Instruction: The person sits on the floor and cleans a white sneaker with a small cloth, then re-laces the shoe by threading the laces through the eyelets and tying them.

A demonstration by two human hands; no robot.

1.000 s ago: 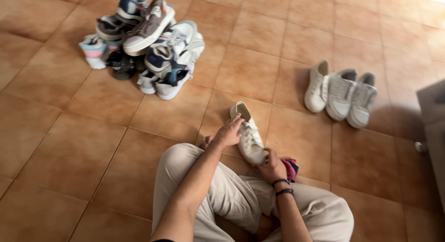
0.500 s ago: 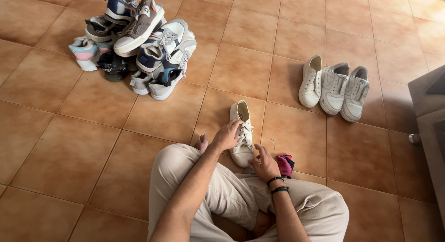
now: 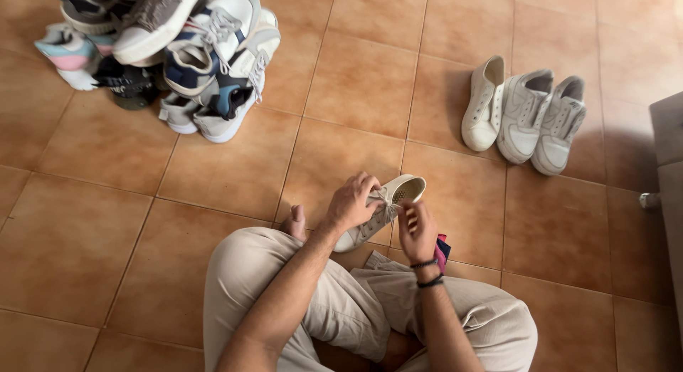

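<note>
I sit cross-legged on a tiled floor in beige trousers. A white lace-up sneaker (image 3: 400, 190) is lifted off the floor and tilted, its opening toward the upper right. My left hand (image 3: 351, 201) grips it across the laced upper. My right hand (image 3: 416, 228), with dark bands on the wrist, pinches the laces at the shoe's middle. A pink and dark cloth (image 3: 442, 249) lies on the floor just behind my right wrist.
A heap of mixed sneakers (image 3: 163, 51) is piled at the upper left. Three white sneakers (image 3: 523, 119) stand side by side at the upper right. A grey piece of furniture (image 3: 669, 180) lines the right edge.
The sneaker lay flat on the floor under my left hand; now both hands have raised and turned it, and my right hand has come off the floor to the laces. The view shifted down.
</note>
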